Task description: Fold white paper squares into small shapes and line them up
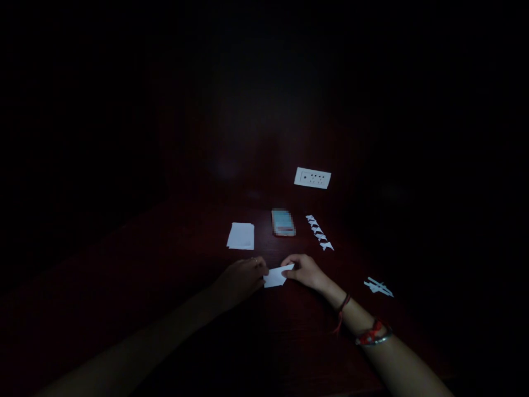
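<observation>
Between my hands is a small folded piece of white paper (274,277), held just above or against the dark reddish table. My left hand (243,278) pinches its left edge, with the fingertips partly in shadow. At the upper right corner, my right hand (305,270) grips the paper between thumb and fingers. A stack of white paper sheets (241,236) lies beyond my left hand. Past my right hand runs a row of several small folded paper pieces (319,232).
A phone-like object (283,223), blurred out, lies behind the paper. Thin white paper strips (378,286) are heaped at the right. On the back panel sits a white power socket (313,178). The surroundings are very dark.
</observation>
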Demonstrator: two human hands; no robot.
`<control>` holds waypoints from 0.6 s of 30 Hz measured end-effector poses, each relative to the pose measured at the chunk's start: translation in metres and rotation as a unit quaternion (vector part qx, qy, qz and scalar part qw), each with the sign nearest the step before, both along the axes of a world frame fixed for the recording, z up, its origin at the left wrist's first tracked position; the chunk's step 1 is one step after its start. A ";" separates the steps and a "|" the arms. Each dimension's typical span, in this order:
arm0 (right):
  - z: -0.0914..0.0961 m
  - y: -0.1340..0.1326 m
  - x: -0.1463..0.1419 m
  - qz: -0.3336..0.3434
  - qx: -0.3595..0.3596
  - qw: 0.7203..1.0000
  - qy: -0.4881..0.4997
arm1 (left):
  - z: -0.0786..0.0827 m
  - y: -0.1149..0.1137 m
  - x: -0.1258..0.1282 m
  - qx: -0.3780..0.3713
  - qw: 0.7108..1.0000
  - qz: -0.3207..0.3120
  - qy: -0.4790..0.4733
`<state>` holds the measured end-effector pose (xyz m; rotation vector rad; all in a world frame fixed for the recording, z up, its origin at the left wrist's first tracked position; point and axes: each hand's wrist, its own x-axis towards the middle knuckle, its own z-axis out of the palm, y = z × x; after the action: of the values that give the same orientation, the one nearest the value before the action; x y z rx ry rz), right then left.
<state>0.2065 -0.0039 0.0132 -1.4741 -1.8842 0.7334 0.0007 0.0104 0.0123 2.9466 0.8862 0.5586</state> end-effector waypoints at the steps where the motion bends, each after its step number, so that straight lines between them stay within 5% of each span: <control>1: -0.002 0.001 0.002 -0.017 0.006 1.000 -0.012 | -0.004 -0.001 0.002 0.016 1.000 -0.017 0.019; 8: -0.008 0.001 0.003 -0.097 0.087 0.991 0.008 | -0.028 -0.005 0.011 0.043 0.998 -0.016 0.030; 18: -0.006 -0.001 -0.006 -0.089 0.200 0.976 -0.005 | -0.027 -0.014 0.016 0.060 0.998 -0.006 0.009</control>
<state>0.2002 -0.0046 0.0075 -1.3614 -1.7521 0.2434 0.0170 -0.0034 -0.0147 3.0659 0.8653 0.6053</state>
